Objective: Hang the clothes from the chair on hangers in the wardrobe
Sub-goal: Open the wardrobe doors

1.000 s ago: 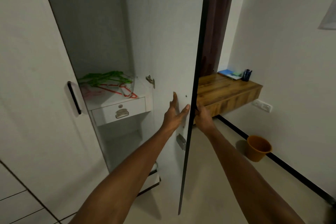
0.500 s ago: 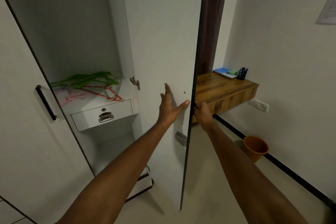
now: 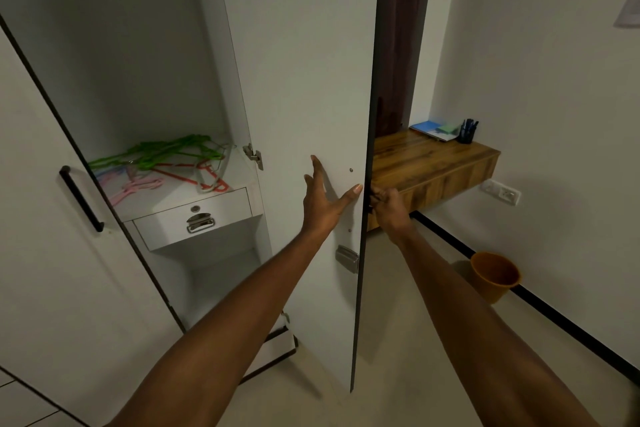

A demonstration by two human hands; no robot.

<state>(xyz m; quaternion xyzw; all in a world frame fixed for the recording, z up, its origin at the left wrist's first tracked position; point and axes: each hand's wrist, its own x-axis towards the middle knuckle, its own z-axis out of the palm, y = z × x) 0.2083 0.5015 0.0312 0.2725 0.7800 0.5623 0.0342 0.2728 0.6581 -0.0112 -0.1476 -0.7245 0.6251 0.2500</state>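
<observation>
Step in hand, as we judge it: opening the wardrobe door (image 3: 298, 80). Our left hand (image 3: 323, 199) lies flat with spread fingers on the door's inner face; our right hand (image 3: 389, 206) curls round something at its outer edge, probably the handle. Hangers (image 3: 162, 163) lie tangled on the shelf to the left of both hands. Chair and clothes are out of view. Next, we release the door and fetch a garment.

Hangers (image 3: 162, 163) on wardrobe (image 3: 138, 45) shelf, above drawer (image 3: 194, 218).
</observation>
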